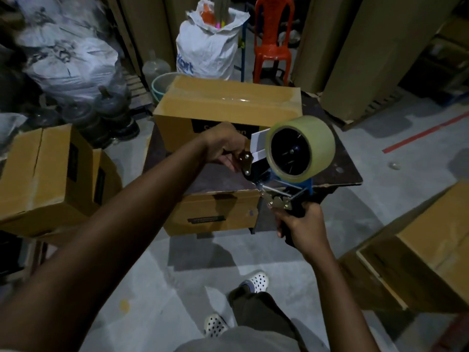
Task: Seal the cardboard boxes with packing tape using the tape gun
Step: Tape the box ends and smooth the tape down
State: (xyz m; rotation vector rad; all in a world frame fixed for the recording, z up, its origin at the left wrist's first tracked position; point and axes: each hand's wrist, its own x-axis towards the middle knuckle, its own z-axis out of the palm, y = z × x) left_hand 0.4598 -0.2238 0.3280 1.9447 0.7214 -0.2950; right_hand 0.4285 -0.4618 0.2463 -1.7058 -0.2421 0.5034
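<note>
Your left hand (225, 148) has its fingertips hidden behind the metal front of the tape gun (281, 177), but it's curled onto that end. Your right hand (302, 226) is wrapped round the handle. The gun's blue with a fat clear roll (322, 138), held over the tabletop (342, 171) near the taped box (228, 107).

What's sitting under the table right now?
A cardboard box stands under the table, its front face with a dark label showing. The table covers its top and rear, so whether it is taped, or whether anything lies behind it, cannot be seen.
</note>
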